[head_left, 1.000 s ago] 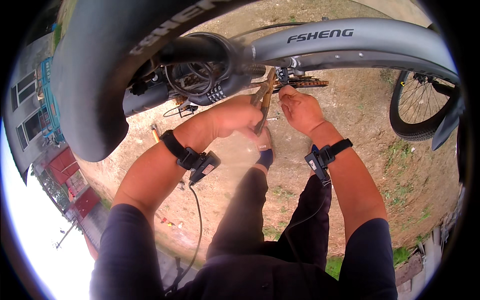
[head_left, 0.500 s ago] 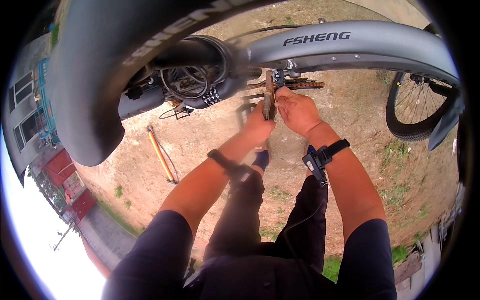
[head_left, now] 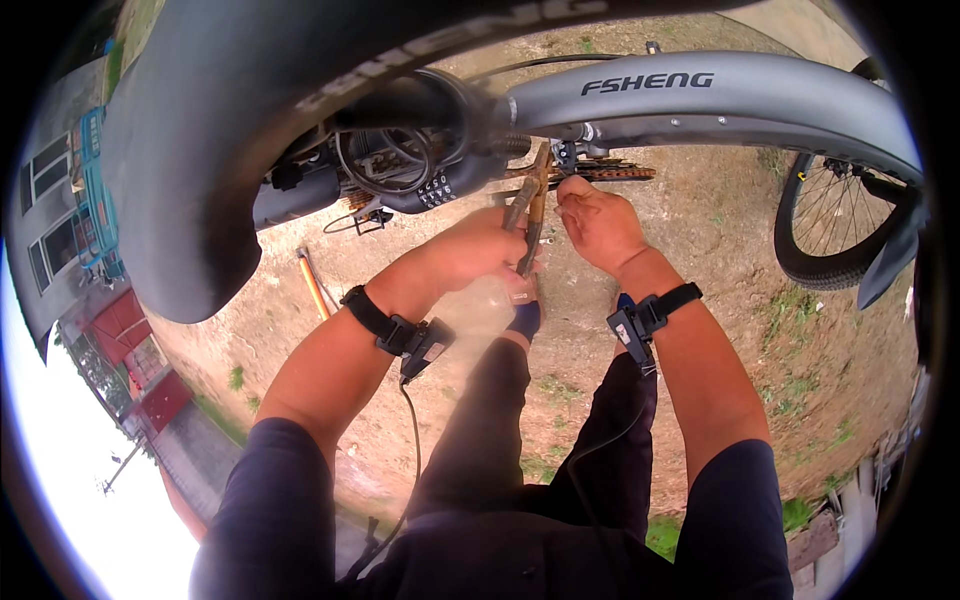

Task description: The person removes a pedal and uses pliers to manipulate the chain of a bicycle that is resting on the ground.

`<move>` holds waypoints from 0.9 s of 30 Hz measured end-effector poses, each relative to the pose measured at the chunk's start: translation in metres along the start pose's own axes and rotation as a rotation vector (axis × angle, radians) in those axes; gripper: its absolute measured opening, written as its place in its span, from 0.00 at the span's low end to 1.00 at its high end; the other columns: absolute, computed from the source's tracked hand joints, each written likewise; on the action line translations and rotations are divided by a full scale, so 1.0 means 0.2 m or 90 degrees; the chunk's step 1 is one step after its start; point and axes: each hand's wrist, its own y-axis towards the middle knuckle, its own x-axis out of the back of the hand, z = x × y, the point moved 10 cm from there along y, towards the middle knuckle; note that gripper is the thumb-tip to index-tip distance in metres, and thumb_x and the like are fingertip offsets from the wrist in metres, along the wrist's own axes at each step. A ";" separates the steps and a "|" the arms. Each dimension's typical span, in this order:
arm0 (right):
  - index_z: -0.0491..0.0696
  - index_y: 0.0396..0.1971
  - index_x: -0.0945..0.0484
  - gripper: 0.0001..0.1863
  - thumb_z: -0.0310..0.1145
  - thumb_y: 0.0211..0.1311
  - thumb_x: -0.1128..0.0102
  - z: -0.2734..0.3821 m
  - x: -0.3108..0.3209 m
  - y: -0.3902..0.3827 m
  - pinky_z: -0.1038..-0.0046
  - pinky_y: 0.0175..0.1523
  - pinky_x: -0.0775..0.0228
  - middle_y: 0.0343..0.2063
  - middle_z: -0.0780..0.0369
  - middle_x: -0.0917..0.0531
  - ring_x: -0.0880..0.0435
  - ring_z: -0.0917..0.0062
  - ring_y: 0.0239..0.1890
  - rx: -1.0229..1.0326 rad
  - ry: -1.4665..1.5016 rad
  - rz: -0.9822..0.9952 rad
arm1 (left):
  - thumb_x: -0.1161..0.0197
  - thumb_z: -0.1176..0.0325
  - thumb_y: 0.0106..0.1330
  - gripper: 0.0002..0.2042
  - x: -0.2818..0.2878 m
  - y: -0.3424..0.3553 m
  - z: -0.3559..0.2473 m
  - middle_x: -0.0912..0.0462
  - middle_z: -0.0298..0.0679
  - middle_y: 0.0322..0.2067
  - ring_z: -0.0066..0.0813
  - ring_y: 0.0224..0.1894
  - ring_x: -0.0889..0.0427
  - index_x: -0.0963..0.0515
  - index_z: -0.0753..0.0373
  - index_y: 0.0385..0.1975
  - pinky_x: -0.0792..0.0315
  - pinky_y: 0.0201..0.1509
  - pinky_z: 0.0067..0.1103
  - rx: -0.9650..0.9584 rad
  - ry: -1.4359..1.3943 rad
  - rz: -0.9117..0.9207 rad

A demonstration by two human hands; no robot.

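A rusty pair of pliers (head_left: 537, 215) stands under the grey bicycle frame (head_left: 800, 98), its jaws upward and its handles spread. My left hand (head_left: 478, 245), slightly smeared by motion, is closed round the pliers' handles. Close to the right of the tool, my right hand (head_left: 602, 228) is closed, thumb and fingertips pinched just below a small metal derailleur part (head_left: 566, 157). What lies in that pinch is too small to make out. Behind the right fingers shows a rusty chainring (head_left: 620, 173).
The black saddle (head_left: 190, 190) looms at upper left, with a coiled cable lock (head_left: 432, 192) beneath it. A spoked wheel (head_left: 785, 230) stands at the right. An orange hand pump (head_left: 312, 285) lies on the dirt ground, partly behind my left forearm.
My left hand has shifted left and slightly down, and the pliers' handles have spread apart. My left forearm now covers part of the pump. The right hand has hardly moved.
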 end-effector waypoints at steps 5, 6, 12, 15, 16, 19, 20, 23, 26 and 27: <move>0.46 0.29 0.23 0.03 0.28 0.59 0.42 0.01 0.01 0.00 0.65 0.37 0.24 0.37 0.65 0.22 0.17 0.65 0.32 -0.001 0.001 0.009 | 0.43 0.75 0.56 0.07 0.05 0.02 -0.01 0.19 0.41 0.29 0.28 0.33 0.18 0.23 0.71 0.31 0.24 0.34 0.24 0.004 0.095 0.010; 0.46 0.29 0.23 0.03 0.28 0.60 0.42 0.01 0.01 0.00 0.65 0.37 0.24 0.37 0.65 0.22 0.17 0.65 0.32 -0.002 -0.003 0.016 | 0.43 0.75 0.56 0.06 0.07 0.03 0.00 0.19 0.41 0.27 0.28 0.32 0.18 0.23 0.71 0.31 0.25 0.34 0.24 -0.004 0.119 -0.018; 0.47 0.26 0.23 0.04 0.28 0.59 0.43 0.04 0.04 0.00 0.63 0.35 0.24 0.35 0.64 0.23 0.17 0.64 0.29 0.030 0.009 -0.022 | 0.40 0.73 0.56 0.13 0.06 0.22 0.09 0.18 0.48 0.30 0.42 0.36 0.17 0.23 0.68 0.41 0.25 0.40 0.32 -0.242 0.361 -0.224; 0.47 0.25 0.23 0.05 0.28 0.59 0.43 0.04 0.02 0.01 0.63 0.35 0.23 0.36 0.64 0.23 0.17 0.65 0.30 0.019 -0.004 -0.012 | 0.40 0.73 0.55 0.20 0.04 0.29 0.16 0.18 0.53 0.36 0.50 0.42 0.17 0.27 0.66 0.50 0.26 0.46 0.34 -0.281 0.309 -0.355; 0.47 0.24 0.22 0.05 0.29 0.60 0.43 0.04 0.02 0.01 0.63 0.35 0.23 0.36 0.64 0.22 0.17 0.65 0.30 0.011 -0.010 -0.010 | 0.40 0.74 0.55 0.22 0.03 0.31 0.18 0.18 0.55 0.37 0.52 0.44 0.18 0.28 0.66 0.53 0.26 0.47 0.35 -0.260 0.264 -0.370; 0.47 0.26 0.22 0.05 0.30 0.60 0.43 0.05 0.03 0.00 0.63 0.35 0.23 0.37 0.65 0.22 0.17 0.65 0.30 0.015 0.004 -0.016 | 0.42 0.74 0.55 0.24 0.02 0.31 0.17 0.18 0.56 0.39 0.54 0.46 0.18 0.30 0.66 0.56 0.26 0.49 0.34 -0.250 0.206 -0.374; 0.47 0.27 0.22 0.05 0.30 0.60 0.43 0.05 0.03 -0.01 0.64 0.35 0.23 0.37 0.65 0.22 0.17 0.65 0.30 0.018 0.000 -0.018 | 0.42 0.74 0.55 0.25 0.01 0.29 0.16 0.18 0.56 0.39 0.53 0.46 0.18 0.30 0.65 0.56 0.26 0.49 0.34 -0.255 0.199 -0.368; 0.47 0.28 0.22 0.04 0.30 0.60 0.42 0.04 0.03 -0.01 0.64 0.35 0.23 0.37 0.65 0.22 0.18 0.65 0.29 0.023 -0.003 -0.022 | 0.40 0.75 0.54 0.21 -0.02 0.24 0.14 0.18 0.48 0.36 0.38 0.40 0.17 0.28 0.68 0.50 0.25 0.43 0.30 -0.236 0.279 -0.252; 0.46 0.28 0.22 0.03 0.29 0.60 0.42 0.02 0.03 -0.01 0.65 0.36 0.24 0.37 0.66 0.21 0.18 0.65 0.30 0.012 0.003 -0.019 | 0.40 0.75 0.54 0.16 0.02 0.16 0.17 0.18 0.43 0.34 0.29 0.35 0.18 0.25 0.69 0.43 0.25 0.37 0.26 -0.151 0.084 -0.078; 0.45 0.28 0.23 0.03 0.28 0.60 0.42 0.01 0.03 -0.02 0.65 0.36 0.24 0.38 0.65 0.21 0.18 0.65 0.32 0.004 0.002 -0.015 | 0.40 0.74 0.54 0.14 0.01 0.14 0.16 0.18 0.42 0.32 0.27 0.34 0.19 0.24 0.70 0.40 0.25 0.35 0.25 -0.105 -0.034 -0.017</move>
